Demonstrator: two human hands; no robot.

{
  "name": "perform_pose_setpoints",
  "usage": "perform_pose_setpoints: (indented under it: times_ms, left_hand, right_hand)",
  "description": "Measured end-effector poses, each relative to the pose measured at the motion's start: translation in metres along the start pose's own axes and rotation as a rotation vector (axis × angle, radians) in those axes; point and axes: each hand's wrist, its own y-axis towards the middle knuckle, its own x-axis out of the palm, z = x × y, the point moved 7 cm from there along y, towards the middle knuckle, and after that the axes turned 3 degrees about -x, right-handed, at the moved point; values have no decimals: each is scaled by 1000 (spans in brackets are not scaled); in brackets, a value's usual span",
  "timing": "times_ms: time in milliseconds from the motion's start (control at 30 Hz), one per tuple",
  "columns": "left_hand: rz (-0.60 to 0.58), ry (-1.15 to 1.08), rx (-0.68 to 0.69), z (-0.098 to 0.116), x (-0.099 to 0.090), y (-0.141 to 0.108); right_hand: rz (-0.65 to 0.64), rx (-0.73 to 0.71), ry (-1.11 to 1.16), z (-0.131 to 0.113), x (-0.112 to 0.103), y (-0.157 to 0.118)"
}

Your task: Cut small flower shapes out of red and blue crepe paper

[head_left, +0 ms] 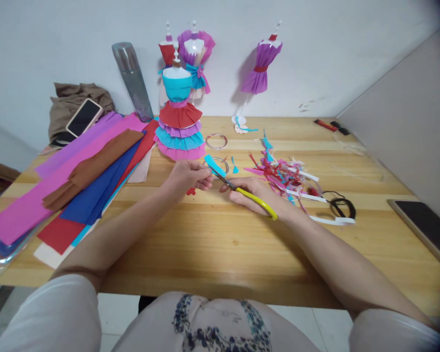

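In my right hand point(247, 191) is a pair of scissors with yellow handles point(258, 199), its blades pointing left toward my other hand. A short strip of turquoise crepe paper point(215, 166) sits at the blade tips, pinched by my left hand point(188, 178). Whether the blades touch the strip I cannot tell. Just behind the hands stands a small dress form point(178, 78) in a turquoise top and a tiered skirt of red, purple, turquoise and pink. A little red scrap point(191, 191) lies beside my left fingers. Behind the turquoise strip is a ring of tape or wire, partly hidden.
Stacked coloured crepe paper point(95, 166) covers the table's left side, near a phone point(84, 117) and a leaning thermos point(134, 80). Right of my hands lie tangled paper scraps point(284, 176) and a black cord coil point(342, 208). Another dress form point(262, 68) stands at the wall; a tablet-like device point(425, 230) rests far right.
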Motion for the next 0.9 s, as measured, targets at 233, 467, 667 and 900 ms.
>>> perform_pose_setpoints:
  times_ms: [233,467,667,900]
  left_hand:
    - [17,-4,-7,2,0,-2]
    - [27,-22,0,2,0,-2]
    - [23,-37,7,0,-1,-1]
    - [3,-59,23,-1,-1,-1]
  right_hand:
    - [2,-7,17,0,0,0]
    - [-2,21,58,-2,1,0]
    - [-1,7,84,-5,1,1]
    - [7,25,77,-5,2,2]
